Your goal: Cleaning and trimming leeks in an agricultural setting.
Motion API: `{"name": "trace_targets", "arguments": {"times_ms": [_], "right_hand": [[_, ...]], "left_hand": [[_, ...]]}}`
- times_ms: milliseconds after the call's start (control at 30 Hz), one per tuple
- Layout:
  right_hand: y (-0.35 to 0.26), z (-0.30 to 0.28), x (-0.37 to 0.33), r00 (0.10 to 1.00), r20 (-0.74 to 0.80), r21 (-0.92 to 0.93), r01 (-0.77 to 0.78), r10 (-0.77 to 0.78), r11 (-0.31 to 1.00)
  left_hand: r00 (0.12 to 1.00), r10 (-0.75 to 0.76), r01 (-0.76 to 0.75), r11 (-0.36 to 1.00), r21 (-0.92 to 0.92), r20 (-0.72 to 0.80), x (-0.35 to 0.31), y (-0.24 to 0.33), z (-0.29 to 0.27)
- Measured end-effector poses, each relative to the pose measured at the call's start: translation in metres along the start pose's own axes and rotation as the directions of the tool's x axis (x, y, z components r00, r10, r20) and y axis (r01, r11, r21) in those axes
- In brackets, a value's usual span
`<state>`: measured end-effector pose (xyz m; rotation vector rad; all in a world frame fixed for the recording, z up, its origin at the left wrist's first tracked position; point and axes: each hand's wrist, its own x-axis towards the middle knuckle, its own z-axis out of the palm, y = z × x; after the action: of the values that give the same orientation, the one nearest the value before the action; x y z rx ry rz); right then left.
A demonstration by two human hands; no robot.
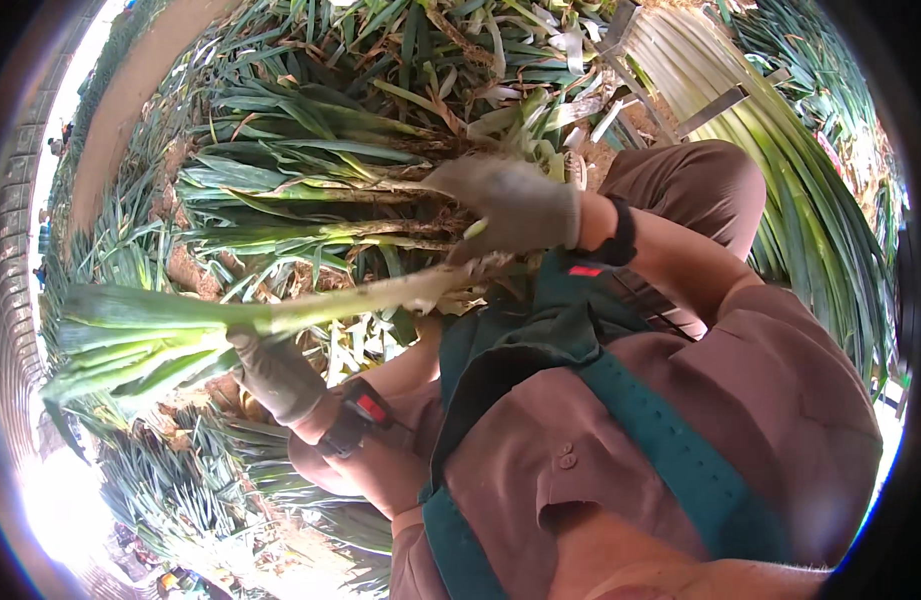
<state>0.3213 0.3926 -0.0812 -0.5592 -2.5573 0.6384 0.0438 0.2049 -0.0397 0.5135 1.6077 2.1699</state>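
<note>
A long leek (340, 300) lies across in front of me, its green leaves fanned out to the left and its pale root end toward the middle. My left hand (280, 378), in a grey glove, is closed round it where the leaves begin. Just above the pale end is my gloved right hand (520, 207), smeared by motion. Its thumb points down toward the leek, but whether the fingers hold anything is unclear. Beyond the right hand, several untrimmed leeks (310, 190) lie side by side with their roots toward me.
Leafy scraps (460, 45) cover the ground at the far side. To the right, a bundle of cleaned leeks (750, 120) rests in a metal frame (715, 110). My bent knee (715, 180) is beside it. More leek leaves (180, 480) lie at the lower left.
</note>
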Motion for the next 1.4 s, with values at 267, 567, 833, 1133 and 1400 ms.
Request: {"name": "trace_targets", "arguments": {"times_ms": [267,567,833,1133,1400], "right_hand": [[-0.057,0.040,0.006,0.920,0.344,0.300,-0.299,0.189,0.906],[-0.052,0.021,0.015,0.936,-0.093,0.373,-0.283,0.338,0.884],[-0.027,-0.004,-0.014,0.962,0.094,0.389,-0.271,0.255,0.880],[-0.035,-0.001,0.001,0.960,0.247,0.199,-0.185,0.134,0.962],[-0.048,0.036,0.088,0.914,0.230,0.717,-0.391,0.333,0.577]], "left_hand": [[1.000,-0.014,0.016,0.996,-0.085,0.017,0.003,0.011,0.053],[0.774,-0.518,0.436,0.853,0.286,0.365,-0.053,-0.045,0.078],[0.930,-0.299,0.239,0.935,0.262,0.216,0.007,-0.038,0.031],[0.837,0.163,-0.319,0.921,0.224,0.522,0.041,-0.061,0.042],[0.878,-0.024,-0.035,0.993,0.113,0.478,0.033,-0.063,0.062]]}}
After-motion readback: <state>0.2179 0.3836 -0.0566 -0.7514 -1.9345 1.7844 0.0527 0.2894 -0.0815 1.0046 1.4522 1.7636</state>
